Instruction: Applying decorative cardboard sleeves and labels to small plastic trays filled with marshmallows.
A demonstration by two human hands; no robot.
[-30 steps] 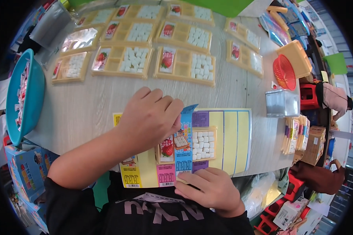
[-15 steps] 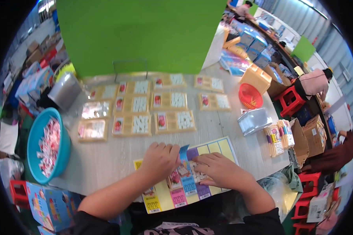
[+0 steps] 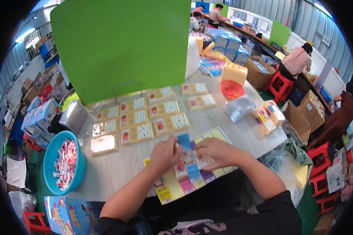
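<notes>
In front of me a shallow tray [image 3: 181, 169] with a strawberry picture and white pieces lies on a printed sheet [image 3: 215, 138] of coloured columns. Across the tray runs a blue paper strip [image 3: 191, 169], its far end raised. My left hand [image 3: 163, 154] is closed at the tray's far left side, fingertips beside the strip; what exactly they pinch is partly hidden. With bent fingers and thumb, my right hand [image 3: 219, 152] grips the tray's right end over the white pieces. Beyond my hands stand rows of similar filled trays [image 3: 137, 133].
A teal basin [image 3: 80, 166] of small wrapped packets stands at the left. On the right are a red basket [image 3: 230, 90], clear plastic covers [image 3: 240, 107] and bundled coloured sticks [image 3: 269, 117]. A green panel [image 3: 121, 47] rises behind the trays. Other people work farther off at the right.
My view has shifted, so the table and basin appear farther right and more of the room shows. Both hands stay at the tray; the right fingers are more bent around its end.
</notes>
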